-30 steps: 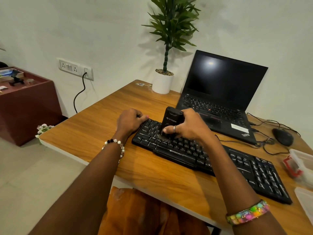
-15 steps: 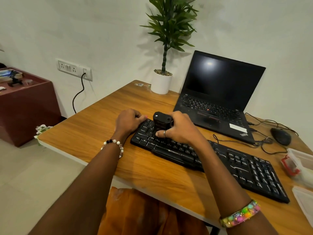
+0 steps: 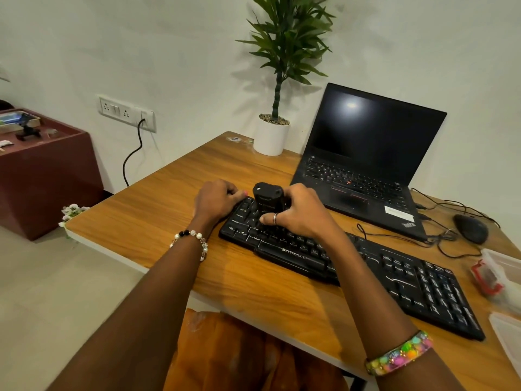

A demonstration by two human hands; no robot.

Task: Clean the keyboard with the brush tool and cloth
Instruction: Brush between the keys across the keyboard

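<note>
A long black keyboard [image 3: 408,280] lies slanted across the wooden desk [image 3: 158,221]. My right hand [image 3: 301,213] grips a stubby black brush tool [image 3: 265,198], which stands upright with its lower end down on the keys at the keyboard's left part. My left hand [image 3: 215,200] holds the keyboard's far left corner with curled fingers. The brush's bristles are hidden behind my thumb and the tool body. No cloth can be made out.
An open black laptop [image 3: 363,165] stands behind the keyboard, with a potted plant [image 3: 272,134] at its left. A black mouse [image 3: 470,228] and tangled cables [image 3: 439,238] lie at the right. A clear plastic container [image 3: 499,275] and lid [image 3: 507,334] sit at the right edge.
My right hand has moved the brush tool a little to the left over the keys, closer to my left hand. The left hand stays on the keyboard's corner.
</note>
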